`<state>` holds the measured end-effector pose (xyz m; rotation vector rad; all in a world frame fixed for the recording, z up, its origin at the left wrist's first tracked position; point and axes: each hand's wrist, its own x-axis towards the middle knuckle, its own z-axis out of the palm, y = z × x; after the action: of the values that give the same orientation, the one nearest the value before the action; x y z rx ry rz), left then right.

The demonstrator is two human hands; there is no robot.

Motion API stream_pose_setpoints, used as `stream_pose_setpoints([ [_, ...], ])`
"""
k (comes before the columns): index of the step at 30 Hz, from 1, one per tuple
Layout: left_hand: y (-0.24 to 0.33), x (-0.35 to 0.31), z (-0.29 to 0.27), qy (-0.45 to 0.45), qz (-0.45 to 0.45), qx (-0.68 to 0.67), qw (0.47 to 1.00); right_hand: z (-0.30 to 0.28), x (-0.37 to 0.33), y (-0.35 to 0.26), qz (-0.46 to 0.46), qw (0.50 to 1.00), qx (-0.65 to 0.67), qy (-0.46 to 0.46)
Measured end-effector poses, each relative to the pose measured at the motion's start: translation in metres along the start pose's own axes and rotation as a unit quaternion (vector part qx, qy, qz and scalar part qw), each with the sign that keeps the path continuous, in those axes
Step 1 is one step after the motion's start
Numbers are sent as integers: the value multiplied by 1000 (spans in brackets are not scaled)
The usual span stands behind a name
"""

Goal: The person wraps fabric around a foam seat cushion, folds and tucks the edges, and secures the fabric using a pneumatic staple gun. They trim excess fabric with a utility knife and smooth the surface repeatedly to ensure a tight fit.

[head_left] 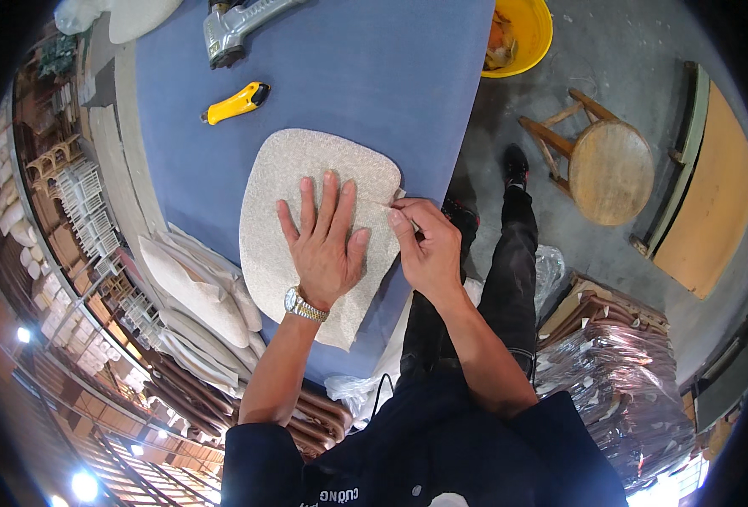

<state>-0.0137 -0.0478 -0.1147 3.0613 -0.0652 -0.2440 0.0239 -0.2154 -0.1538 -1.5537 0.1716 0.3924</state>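
A rounded seat pad (277, 173) covered in beige speckled fabric lies on the blue-topped table (374, 84). My left hand (327, 249) rests flat on it, fingers spread, holding nothing. At the pad's right edge, my right hand (429, 245) has thumb and forefinger pinched on the edge of the fabric. A faint line runs across the fabric toward that pinch; I cannot tell whether it is a fold or a thread. Farther up the table are a yellow utility knife (237, 103) and a grey metal staple gun (237, 32).
A yellow bucket (522, 42) stands beyond the table's right edge. A round wooden stool (612, 169) is on the floor at right, with a plastic-wrapped stack (615, 384) nearer me. Pale seat pads (201, 291) are piled left of the table.
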Motion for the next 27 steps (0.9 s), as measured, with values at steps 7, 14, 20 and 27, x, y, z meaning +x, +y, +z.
stream_pose_setpoints([
  [7, -143, -9, -31, 51, -323, -198, 924, 2, -3, 1, 63, 998, 0, -6],
  [14, -99, 6, -48, -61, -418, -228, 877, -37, -11, -18, 34, 995, 93, 35],
  [20, -37, 44, -10, 114, -126, -27, 985, -55, 37, 3, 50, 997, 51, 38],
  [27, 79, 45, -7, -33, 30, 4, 999, -56, 29, 17, 59, 984, 166, 25],
])
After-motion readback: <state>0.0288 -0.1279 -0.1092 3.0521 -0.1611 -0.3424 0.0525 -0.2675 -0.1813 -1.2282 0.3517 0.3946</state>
